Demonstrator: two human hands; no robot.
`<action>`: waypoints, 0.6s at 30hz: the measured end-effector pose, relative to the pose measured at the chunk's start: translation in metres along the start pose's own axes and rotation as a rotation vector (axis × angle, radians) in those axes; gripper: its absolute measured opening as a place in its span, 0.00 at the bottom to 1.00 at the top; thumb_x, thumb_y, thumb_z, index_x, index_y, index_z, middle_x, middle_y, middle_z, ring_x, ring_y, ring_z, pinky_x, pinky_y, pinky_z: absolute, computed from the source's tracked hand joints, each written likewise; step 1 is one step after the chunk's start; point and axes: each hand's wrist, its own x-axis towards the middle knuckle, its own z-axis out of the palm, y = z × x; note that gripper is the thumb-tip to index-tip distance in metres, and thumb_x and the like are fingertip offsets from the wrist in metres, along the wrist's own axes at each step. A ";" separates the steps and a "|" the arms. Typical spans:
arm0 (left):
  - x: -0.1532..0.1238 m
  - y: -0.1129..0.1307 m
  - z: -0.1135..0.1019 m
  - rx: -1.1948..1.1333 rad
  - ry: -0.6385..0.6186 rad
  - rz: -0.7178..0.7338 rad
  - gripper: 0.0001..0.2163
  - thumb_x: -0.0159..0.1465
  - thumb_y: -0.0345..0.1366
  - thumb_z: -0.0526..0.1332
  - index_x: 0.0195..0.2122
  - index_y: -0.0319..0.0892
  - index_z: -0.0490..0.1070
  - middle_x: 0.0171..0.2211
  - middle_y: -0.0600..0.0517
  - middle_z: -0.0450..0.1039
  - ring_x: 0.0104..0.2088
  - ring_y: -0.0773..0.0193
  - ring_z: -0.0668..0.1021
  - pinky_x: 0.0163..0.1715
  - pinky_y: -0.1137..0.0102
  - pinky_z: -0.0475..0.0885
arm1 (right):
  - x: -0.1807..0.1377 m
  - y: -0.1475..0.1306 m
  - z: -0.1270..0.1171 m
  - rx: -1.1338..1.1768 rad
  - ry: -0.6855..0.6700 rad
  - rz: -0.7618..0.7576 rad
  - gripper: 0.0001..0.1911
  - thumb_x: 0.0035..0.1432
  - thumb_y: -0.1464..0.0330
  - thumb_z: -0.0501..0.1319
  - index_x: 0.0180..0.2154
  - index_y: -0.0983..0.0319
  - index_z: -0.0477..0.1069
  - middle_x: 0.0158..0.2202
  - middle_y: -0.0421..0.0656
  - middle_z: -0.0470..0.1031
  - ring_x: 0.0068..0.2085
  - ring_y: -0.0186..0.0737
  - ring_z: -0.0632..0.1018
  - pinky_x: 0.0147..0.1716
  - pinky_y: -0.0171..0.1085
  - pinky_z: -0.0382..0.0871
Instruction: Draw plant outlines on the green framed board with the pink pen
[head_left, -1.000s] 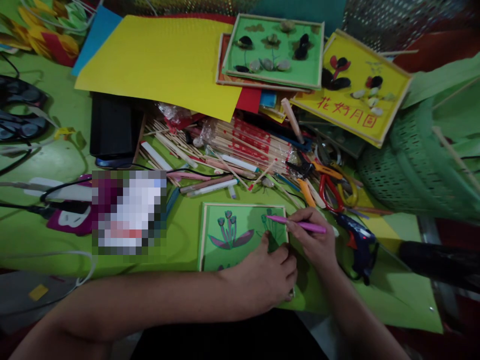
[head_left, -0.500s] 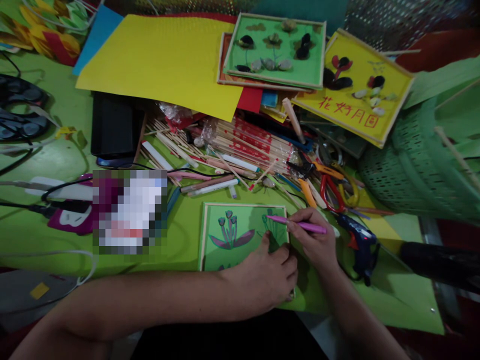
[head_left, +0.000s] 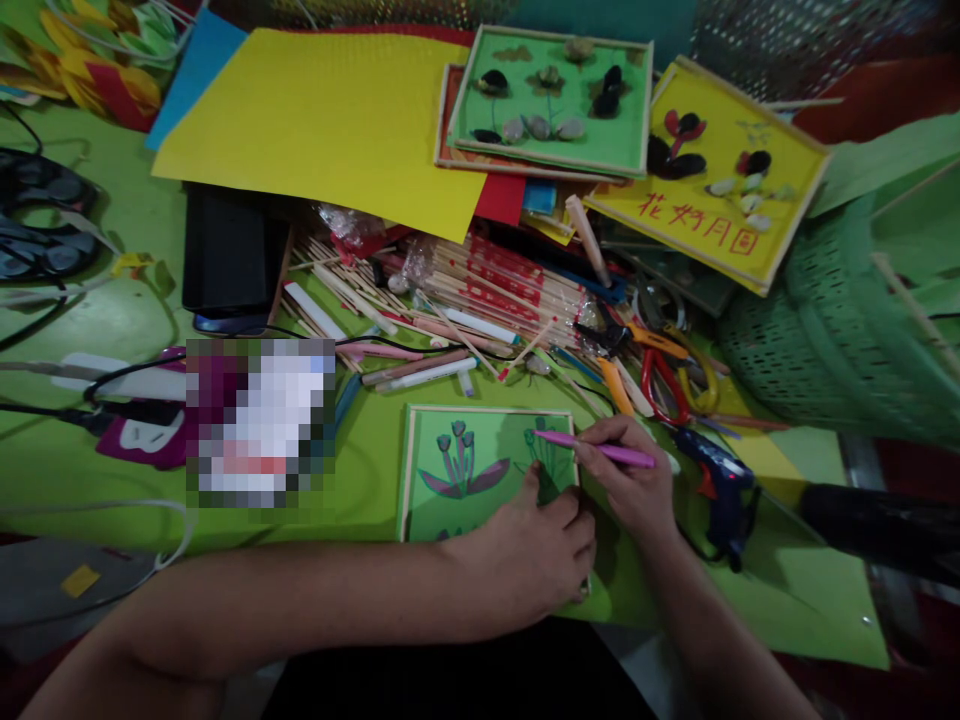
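A green picture card [head_left: 489, 420] with a pale stick frame lies at the table's near edge. On its left half is a drawn flower cluster [head_left: 459, 460] in purple with dark green outlines; at its upper right is a second, green-outlined one. My right hand [head_left: 628, 478] grips a pink marker pen [head_left: 626, 455], whose tip meets the right-hand flowers. Across the card's lower right lies my left hand [head_left: 536, 545], fingers apart, one fingertip just below that drawing. My left hand and forearm hide the card's lower part.
Sticks [head_left: 517, 285], pens, scissors [head_left: 664, 385] and a glue gun [head_left: 716, 490] lie beyond and right of the card. A green basket [head_left: 806, 330] stands at the right. Framed pictures [head_left: 551, 110] and a yellow sheet [head_left: 322, 120] are behind; a pixelated phone-like object [head_left: 262, 425] is left.
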 end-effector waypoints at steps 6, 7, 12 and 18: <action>0.001 -0.001 -0.004 -0.031 -0.044 -0.002 0.20 0.71 0.47 0.61 0.57 0.39 0.75 0.56 0.46 0.75 0.59 0.51 0.71 0.56 0.51 0.70 | -0.001 0.002 0.000 0.003 -0.014 0.034 0.05 0.60 0.65 0.70 0.34 0.57 0.76 0.29 0.38 0.76 0.28 0.37 0.75 0.26 0.34 0.70; 0.001 -0.001 -0.004 -0.034 -0.043 -0.002 0.20 0.71 0.47 0.61 0.57 0.39 0.75 0.56 0.46 0.75 0.60 0.51 0.71 0.56 0.51 0.70 | 0.000 0.001 0.000 0.002 -0.017 0.035 0.05 0.60 0.64 0.70 0.34 0.57 0.76 0.29 0.38 0.76 0.28 0.37 0.75 0.26 0.35 0.70; 0.000 -0.001 -0.003 -0.014 -0.043 0.009 0.20 0.72 0.47 0.59 0.58 0.39 0.74 0.57 0.45 0.74 0.60 0.49 0.70 0.55 0.49 0.70 | 0.001 -0.003 0.002 -0.002 -0.019 0.039 0.06 0.60 0.63 0.70 0.34 0.57 0.76 0.29 0.39 0.77 0.28 0.38 0.76 0.26 0.35 0.71; 0.001 0.000 -0.003 -0.027 -0.054 0.004 0.21 0.70 0.48 0.62 0.58 0.39 0.74 0.57 0.45 0.74 0.60 0.50 0.70 0.56 0.49 0.70 | 0.002 -0.006 0.001 -0.008 -0.034 0.031 0.05 0.59 0.65 0.70 0.33 0.56 0.76 0.27 0.37 0.75 0.26 0.37 0.75 0.24 0.34 0.69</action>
